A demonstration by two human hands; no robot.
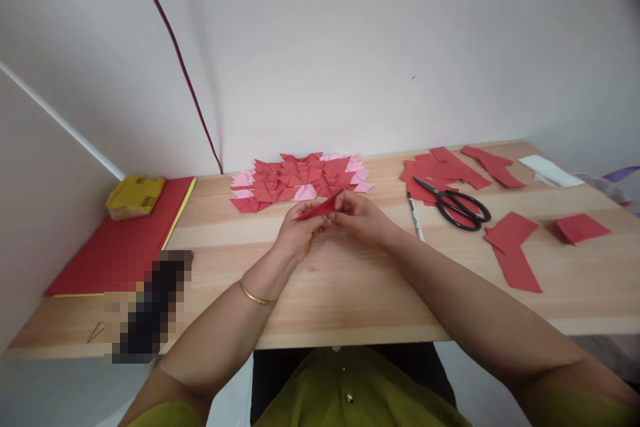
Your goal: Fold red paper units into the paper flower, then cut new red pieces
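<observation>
A small folded piece of red paper (320, 208) is held between both hands above the middle of the table. My left hand (299, 230) grips its left end, thumb on top. My right hand (361, 217) pinches its right end between thumb and fingers. Just beyond the hands lie rows of folded paper pieces (300, 177), red and pink, overlapping one another. How the held paper is folded is partly hidden by my fingers.
Black-handled scissors (463, 208) rest partly on loose red paper pieces (435, 167), beside a marker pen (415, 217). More red paper (515, 250) lies at right. A yellow packet (135, 197) sits on red sheets (107, 253) at left. A wall stands behind the table.
</observation>
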